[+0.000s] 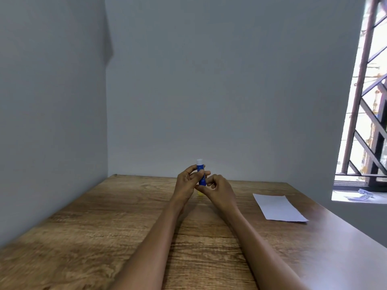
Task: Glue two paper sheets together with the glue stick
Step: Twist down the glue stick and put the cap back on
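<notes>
The glue stick [201, 174], a short blue plastic tube with a white end on top, stands nearly upright in the air above the far middle of the brown wood-grain table [104, 227], close to the far edge by the grey wall. The left hand [188, 183] wraps its fingers around the blue barrel, thumb and forefinger closed on the upper part. The right hand [217, 188] pinches narrowly at the bottom of the tube, where a bit of yellow [200, 192] shows just beneath; whether that is the cap or a twist base cannot be told.

The white paper sheets [279, 208] lie flat near the right edge of the table, well apart from both hands. Only one outline shows, so it is unclear whether two sheets are stacked there.

The step in hand appears to be readying the stick: uncapping it or winding the glue out. No glue seems applied yet. Next, the stick must travel right to the paper, or a sheet must be pulled to the middle.
</notes>
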A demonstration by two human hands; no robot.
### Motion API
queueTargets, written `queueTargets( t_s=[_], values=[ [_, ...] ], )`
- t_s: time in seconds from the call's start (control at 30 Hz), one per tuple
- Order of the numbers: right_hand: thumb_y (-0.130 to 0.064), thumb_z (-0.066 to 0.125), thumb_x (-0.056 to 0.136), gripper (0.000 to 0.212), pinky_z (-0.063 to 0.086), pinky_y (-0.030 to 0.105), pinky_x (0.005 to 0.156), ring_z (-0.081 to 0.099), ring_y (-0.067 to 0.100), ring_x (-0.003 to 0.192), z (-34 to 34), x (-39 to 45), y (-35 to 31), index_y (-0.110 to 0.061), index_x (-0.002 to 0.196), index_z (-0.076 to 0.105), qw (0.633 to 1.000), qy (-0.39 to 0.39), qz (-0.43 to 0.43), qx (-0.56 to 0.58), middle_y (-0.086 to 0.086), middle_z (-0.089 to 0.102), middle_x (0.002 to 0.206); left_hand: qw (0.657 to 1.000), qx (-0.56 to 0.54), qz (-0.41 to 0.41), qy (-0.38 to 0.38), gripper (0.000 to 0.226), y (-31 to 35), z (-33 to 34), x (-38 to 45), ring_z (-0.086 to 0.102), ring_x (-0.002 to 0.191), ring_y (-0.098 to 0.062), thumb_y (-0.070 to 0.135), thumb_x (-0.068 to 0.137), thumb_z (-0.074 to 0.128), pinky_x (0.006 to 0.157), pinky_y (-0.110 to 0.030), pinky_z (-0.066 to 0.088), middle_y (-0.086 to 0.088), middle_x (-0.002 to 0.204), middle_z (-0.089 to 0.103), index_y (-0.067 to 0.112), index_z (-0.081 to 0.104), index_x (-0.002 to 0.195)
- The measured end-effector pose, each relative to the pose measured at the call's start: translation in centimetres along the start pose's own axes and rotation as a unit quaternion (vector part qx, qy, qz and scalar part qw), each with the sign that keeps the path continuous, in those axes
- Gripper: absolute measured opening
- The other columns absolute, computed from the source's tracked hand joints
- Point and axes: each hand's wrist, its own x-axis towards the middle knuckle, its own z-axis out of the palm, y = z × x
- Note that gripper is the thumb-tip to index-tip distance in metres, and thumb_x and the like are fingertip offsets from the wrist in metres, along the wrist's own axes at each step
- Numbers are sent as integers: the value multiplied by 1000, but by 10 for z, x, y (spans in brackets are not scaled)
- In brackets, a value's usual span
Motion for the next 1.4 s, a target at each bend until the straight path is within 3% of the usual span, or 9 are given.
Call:
queueTargets(
  t_s=[0.17,0.37,0.57,0.7,0.83,0.97,1.13,1.3,1.4],
  values=[
    [-33,62,88,24,42,25,72,53,11,83,4,-3,-4,-15,99,53,991,-66,24,114,-1,57,95,1000,-13,-8,-3,29,0,-4,1,70,90,-5,15,91,57,75,-13,53,-8,103,71,7,59,119],
    [-32,39,101,24,43,30,84,55,11,100,3,-3,-3,-22,113,57,959,-187,70,203,-5,60,108,999,-3,-25,-21,24,0,-7,-1,69,93,-7,22,93,54,79,-17,51,-5,106,72,16,61,115],
    [-42,63,85,16,47,32,79,61,6,91,-1,5,3,-28,92,68,998,-57,-16,20,-9,68,93,1000,-16,-11,-6,27,0,-6,-1,70,92,-11,18,93,55,77,-15,54,-3,104,72,10,59,118],
    [-55,71,70,32,42,27,63,52,4,80,0,4,3,-30,76,53,997,27,-15,-76,-12,55,87,1000,-4,-14,-15,26,3,0,-3,70,84,-3,14,90,59,68,-10,52,-3,99,71,7,60,115],
    [-49,67,78,29,39,24,62,48,5,77,-1,2,7,-25,87,54,997,2,-38,-62,-9,50,89,999,0,-22,-30,19,4,1,-3,70,85,-5,8,85,64,70,-12,52,-2,97,72,12,63,104],
    [-42,49,93,26,50,34,80,54,9,91,-3,1,11,-23,105,63,990,-71,-89,-81,-5,52,102,999,13,-27,-27,26,1,-5,-3,67,98,-21,5,85,65,82,-20,55,-12,115,67,4,57,110],
    [-29,45,97,22,45,32,86,49,11,94,-3,2,12,-18,111,58,986,-108,-95,-86,-1,45,106,999,10,-31,-31,20,6,-6,-6,68,91,-2,8,87,62,70,-8,50,-11,117,66,7,54,106],
    [-29,46,98,25,37,21,74,46,4,82,-2,-1,7,-11,98,63,987,-146,-68,-2,5,50,97,998,1,-51,-42,20,7,-16,-8,64,107,-10,29,81,68,103,-32,39,-2,115,69,22,63,99],
    [-34,58,90,20,39,23,73,51,7,83,-5,1,7,-16,90,66,992,-111,-53,6,0,55,94,997,1,-53,-58,25,6,-17,-9,62,111,-14,38,74,72,106,-36,35,-2,115,70,28,66,96]
  ],
)
